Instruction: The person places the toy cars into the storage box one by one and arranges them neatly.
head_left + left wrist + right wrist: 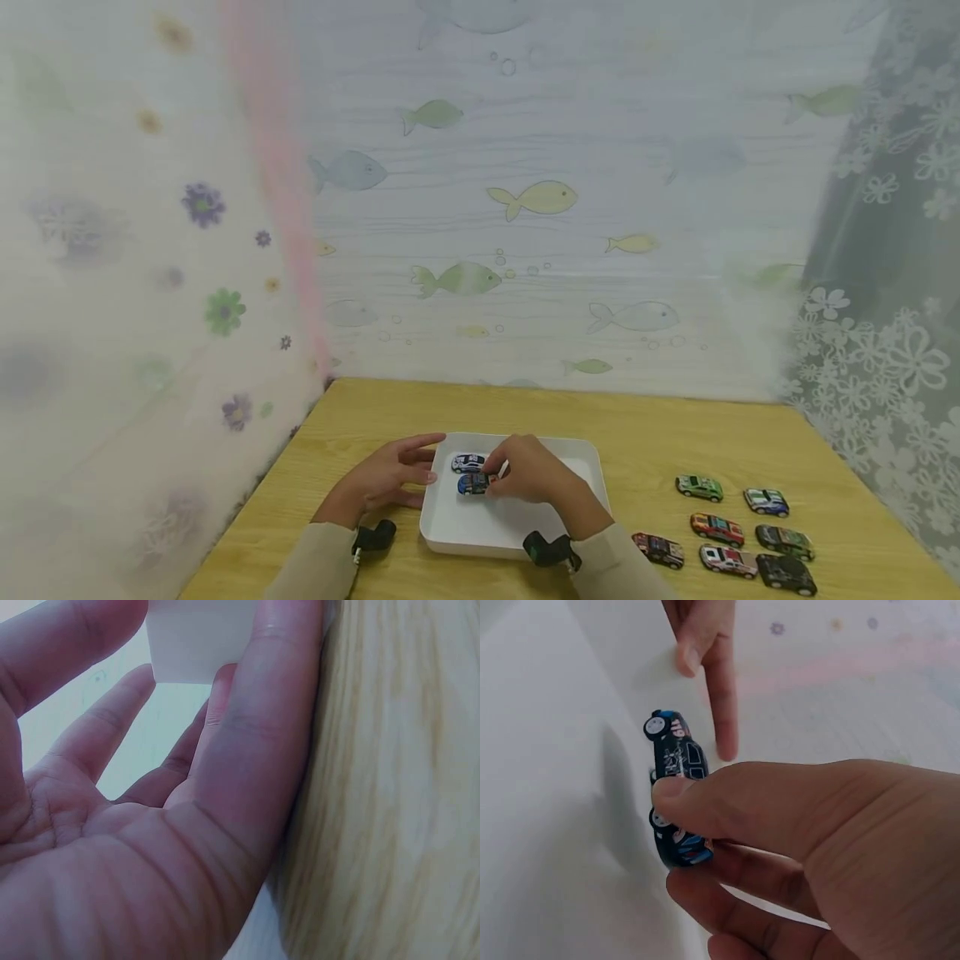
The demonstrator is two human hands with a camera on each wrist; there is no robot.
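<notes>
In the head view my right hand (534,471) is over the white tray (480,533), its thumb and fingers pinching a dark blue toy car (474,483). The right wrist view shows that toy car (681,757) on its side to the camera, with the thumb across its flank and fingertips at one end. A white and blue toy car (468,463) sits in the tray just behind it. Around the tray's left side my left hand (386,477) rests with fairly straight, spread fingers, fingertips at the rim. In the left wrist view the left hand's fingers (259,727) reach toward the tray wall (199,641).
Several toy cars stand on the wooden table (390,408) right of the tray, among them a green car (699,487), a red one (717,529) and a black one (786,575). Curtains with fish (540,198) and flower prints hang behind and beside the table.
</notes>
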